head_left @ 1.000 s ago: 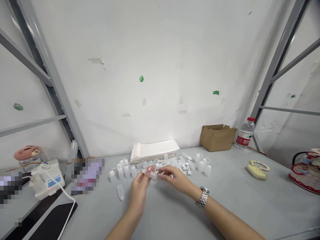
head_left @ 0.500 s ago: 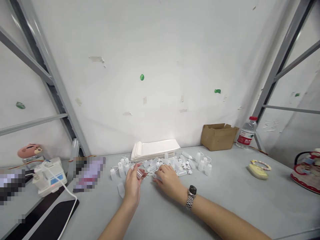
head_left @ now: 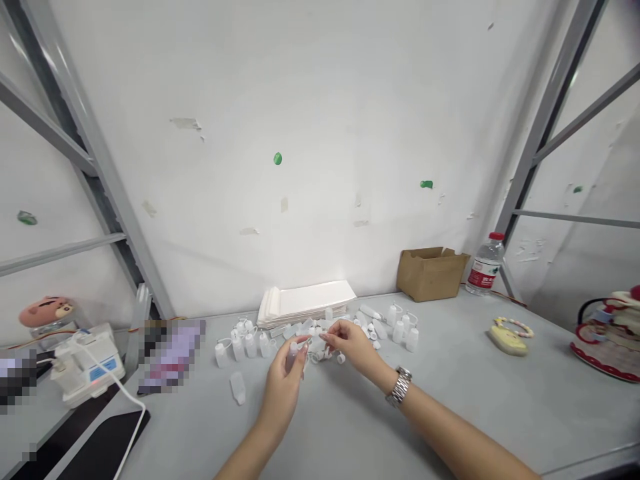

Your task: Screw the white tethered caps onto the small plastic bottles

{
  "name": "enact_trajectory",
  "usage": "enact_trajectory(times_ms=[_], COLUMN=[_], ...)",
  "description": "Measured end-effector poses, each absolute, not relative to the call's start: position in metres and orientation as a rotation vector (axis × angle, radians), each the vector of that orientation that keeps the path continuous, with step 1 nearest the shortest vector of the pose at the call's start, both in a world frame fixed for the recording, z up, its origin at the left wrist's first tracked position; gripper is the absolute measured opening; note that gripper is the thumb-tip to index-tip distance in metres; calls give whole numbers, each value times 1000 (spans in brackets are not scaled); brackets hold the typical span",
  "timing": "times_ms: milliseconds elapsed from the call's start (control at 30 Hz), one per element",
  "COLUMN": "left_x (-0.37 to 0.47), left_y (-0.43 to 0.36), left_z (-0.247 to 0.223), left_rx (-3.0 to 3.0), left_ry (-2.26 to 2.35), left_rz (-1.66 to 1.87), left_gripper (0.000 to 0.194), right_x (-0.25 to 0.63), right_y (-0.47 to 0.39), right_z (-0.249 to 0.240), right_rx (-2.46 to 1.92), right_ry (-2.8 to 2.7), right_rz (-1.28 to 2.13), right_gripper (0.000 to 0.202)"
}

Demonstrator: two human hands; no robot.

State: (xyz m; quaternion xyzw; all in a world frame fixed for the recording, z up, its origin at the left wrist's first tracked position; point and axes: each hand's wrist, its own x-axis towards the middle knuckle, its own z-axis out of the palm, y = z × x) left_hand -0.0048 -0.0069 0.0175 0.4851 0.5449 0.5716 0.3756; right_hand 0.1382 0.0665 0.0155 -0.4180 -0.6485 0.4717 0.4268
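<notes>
My left hand (head_left: 286, 375) is closed around a small translucent squeeze bottle (head_left: 293, 350), its top end showing between thumb and fingers. Just to the right, the thumb and forefinger of my right hand (head_left: 349, 343) are pinched together over the pile. A thin pale strand seems to be at those fingertips, too small to name surely. Loose bottles and white caps (head_left: 341, 359) lie heaped around and behind both hands. Capped bottles with looped straps stand left of the heap (head_left: 237, 348) and right of it (head_left: 399, 331). One flat translucent bottle (head_left: 238, 387) lies alone, left of my left forearm.
Behind the heap, a stack of white trays (head_left: 310, 300) sits against the wall. A cardboard box (head_left: 433, 277) and a water bottle (head_left: 485, 267) stand back right. A bracelet (head_left: 515, 325) and yellow item (head_left: 507, 341) lie right. A white device (head_left: 87, 367) with a cable is left.
My right hand has risen out of the heap into a pinch beside the left. The bottle in my left hand has turned more upright. The view has shifted slightly.
</notes>
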Motion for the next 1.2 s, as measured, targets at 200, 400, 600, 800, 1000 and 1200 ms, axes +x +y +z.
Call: enact_trajectory(times_ms=[200, 400, 600, 800, 1000, 1200], left_x=[0, 2, 2, -2, -2, -1], left_y=[-10, -4, -8, -7, -7, -5], left_z=[20, 15, 16, 14, 16, 19], left_rx=[1201, 1149, 1135, 1047, 782, 553], left_ry=[1406, 1360, 1393, 1368, 1122, 992], left_rz=[1424, 1297, 1364, 1498, 1451, 1332], left_gripper=[47, 48, 42, 30, 28, 29], right_x=[153, 151, 146, 146, 146, 140], right_y=[55, 43, 37, 34, 36, 31], right_z=[29, 31, 26, 29, 27, 25], right_rx=[-892, -807, -833, -786, -665, -638], right_ry=[-1410, -1414, -1485, -1443, -1414, -1361], right_rz=[1481, 1576, 1642, 1676, 1678, 1701], right_gripper=[30, 25, 26, 26, 23, 28])
